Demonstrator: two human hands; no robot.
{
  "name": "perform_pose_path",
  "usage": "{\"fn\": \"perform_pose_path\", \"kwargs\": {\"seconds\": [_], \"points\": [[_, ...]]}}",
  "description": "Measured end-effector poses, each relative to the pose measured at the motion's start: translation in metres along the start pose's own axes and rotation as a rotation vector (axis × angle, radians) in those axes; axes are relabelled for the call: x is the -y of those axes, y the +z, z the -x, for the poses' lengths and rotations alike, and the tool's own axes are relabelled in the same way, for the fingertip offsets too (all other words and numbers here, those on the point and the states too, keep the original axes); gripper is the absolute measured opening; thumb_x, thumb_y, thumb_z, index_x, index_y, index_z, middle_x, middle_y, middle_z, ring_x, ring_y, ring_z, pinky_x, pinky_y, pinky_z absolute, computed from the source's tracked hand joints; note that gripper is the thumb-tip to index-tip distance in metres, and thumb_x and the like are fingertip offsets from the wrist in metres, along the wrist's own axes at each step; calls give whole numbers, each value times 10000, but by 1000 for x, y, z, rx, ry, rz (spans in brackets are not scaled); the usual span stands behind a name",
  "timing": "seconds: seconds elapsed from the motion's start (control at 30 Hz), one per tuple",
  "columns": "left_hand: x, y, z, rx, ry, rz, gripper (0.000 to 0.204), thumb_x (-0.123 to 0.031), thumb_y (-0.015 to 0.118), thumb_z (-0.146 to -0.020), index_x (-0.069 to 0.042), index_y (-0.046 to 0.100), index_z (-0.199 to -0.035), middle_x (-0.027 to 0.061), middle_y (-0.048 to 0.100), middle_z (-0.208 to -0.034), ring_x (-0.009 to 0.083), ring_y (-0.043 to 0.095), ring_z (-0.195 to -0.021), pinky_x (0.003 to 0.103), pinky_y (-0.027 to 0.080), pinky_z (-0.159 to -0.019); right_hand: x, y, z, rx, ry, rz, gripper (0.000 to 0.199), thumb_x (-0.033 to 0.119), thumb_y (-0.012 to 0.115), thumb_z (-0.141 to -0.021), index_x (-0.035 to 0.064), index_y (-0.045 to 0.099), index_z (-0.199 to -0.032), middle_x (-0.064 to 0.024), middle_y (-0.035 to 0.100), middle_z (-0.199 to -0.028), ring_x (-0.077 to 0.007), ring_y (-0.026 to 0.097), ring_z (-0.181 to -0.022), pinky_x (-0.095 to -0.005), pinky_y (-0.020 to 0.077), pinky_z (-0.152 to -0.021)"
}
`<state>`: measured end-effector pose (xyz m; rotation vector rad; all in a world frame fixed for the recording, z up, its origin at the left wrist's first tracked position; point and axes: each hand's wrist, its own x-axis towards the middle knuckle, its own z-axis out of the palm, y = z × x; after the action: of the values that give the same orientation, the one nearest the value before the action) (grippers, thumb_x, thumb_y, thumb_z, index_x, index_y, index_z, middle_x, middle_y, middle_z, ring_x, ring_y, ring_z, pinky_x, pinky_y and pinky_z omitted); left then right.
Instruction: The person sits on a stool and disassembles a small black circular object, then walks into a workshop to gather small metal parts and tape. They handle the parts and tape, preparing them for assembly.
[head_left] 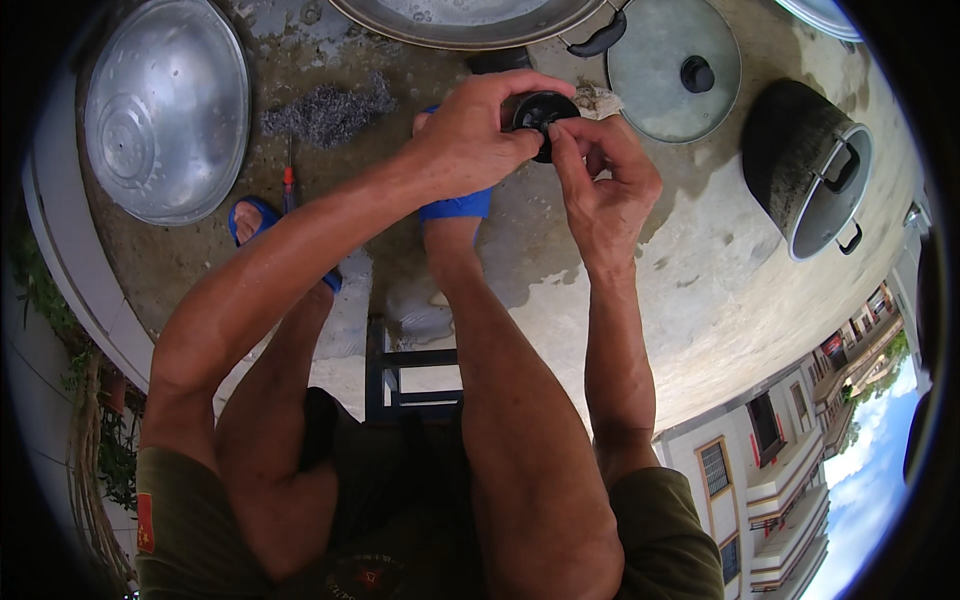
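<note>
A round black lid knob, hollow side showing, is held up over the wet floor. My left hand grips its rim, with the thumb below and the index finger along the top. My right hand is closed in a pinch, its thumb and index fingertips pressed at the middle of the knob. Whether something small sits between those right fingertips is hidden. Beyond the right hand lies a round glass lid with its own black knob.
A domed metal lid lies at far left, near a tangled metal scourer and a red-handled screwdriver. A large metal basin stands ahead. A blackened pot lies tipped at right. A dark stool is under me.
</note>
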<state>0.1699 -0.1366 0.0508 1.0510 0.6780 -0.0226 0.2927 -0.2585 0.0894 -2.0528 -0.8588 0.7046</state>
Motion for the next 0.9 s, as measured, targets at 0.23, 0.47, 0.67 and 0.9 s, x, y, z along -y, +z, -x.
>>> {"fn": "perform_pose_path", "kwargs": {"seconds": [0.23, 0.47, 0.67, 0.9], "points": [[3, 3, 0, 3, 6, 28, 560, 141, 548, -883, -48, 649, -1400, 40, 678, -1261, 94, 639, -1121, 276, 537, -963, 0, -6, 1, 41, -184, 162, 153, -45, 770, -843, 42, 768, -969, -64, 620, -770, -169, 599, -629, -317, 451, -549], [2, -2, 0, 9, -50, 75, 472, 42, 592, -945, -68, 662, -1399, 21, 674, -1271, 53, 620, -1041, 258, 534, -943, 4, -9, 2, 95, -214, 219, 216, -60, 743, -852, 40, 773, -1040, -83, 628, -789, -198, 652, -666, -337, 500, -584], [0, -3, -1, -75, -59, 93, 417, -9, 615, -954, -66, 684, -1361, -14, 702, -1122, 34, 619, -943, 234, 531, -836, 4, -15, 9, 40, -28, 63, 194, -42, 746, -877, 32, 774, -1055, -30, 598, -728, -112, 556, -627, -270, 434, -560], [36, -1, -8, -58, 72, -228, 483, 48, 577, -890, -90, 700, -1336, 33, 735, -1091, 89, 666, -965, 257, 538, -869, -89, -52, 5, -158, 332, 244, 155, 112, 765, -927, -6, 793, -1023, -11, 609, -641, -83, 516, -582, -264, 429, -566]]}}
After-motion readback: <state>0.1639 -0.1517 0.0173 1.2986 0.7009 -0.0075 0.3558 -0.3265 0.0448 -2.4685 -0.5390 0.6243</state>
